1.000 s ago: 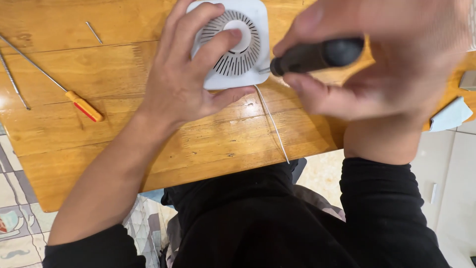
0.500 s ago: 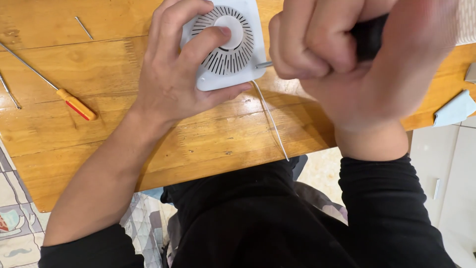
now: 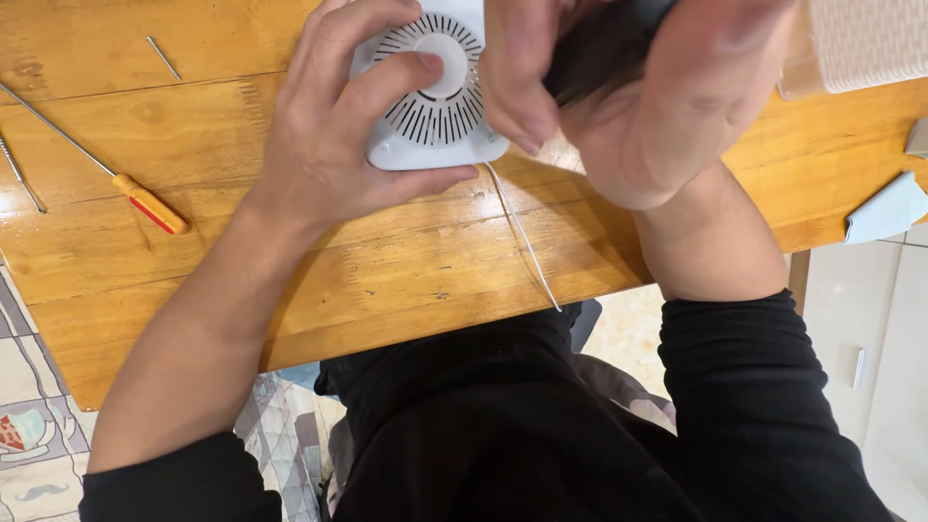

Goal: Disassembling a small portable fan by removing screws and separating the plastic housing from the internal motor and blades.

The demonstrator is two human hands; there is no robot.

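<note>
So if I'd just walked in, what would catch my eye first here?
Most likely the white square fan-like device with a round slotted grille, lying on the wooden table at top centre, gripped by the left hand. Just right of it the right hand looms large and close to the camera, closed around a dark handle that is mostly hidden. Far left lies an orange-handled screwdriver.

A home: varnished wooden table (image 3: 290,280), patterned floor tiles (image 3: 24,425), white cabinet doors (image 3: 870,358) alongside.
</note>
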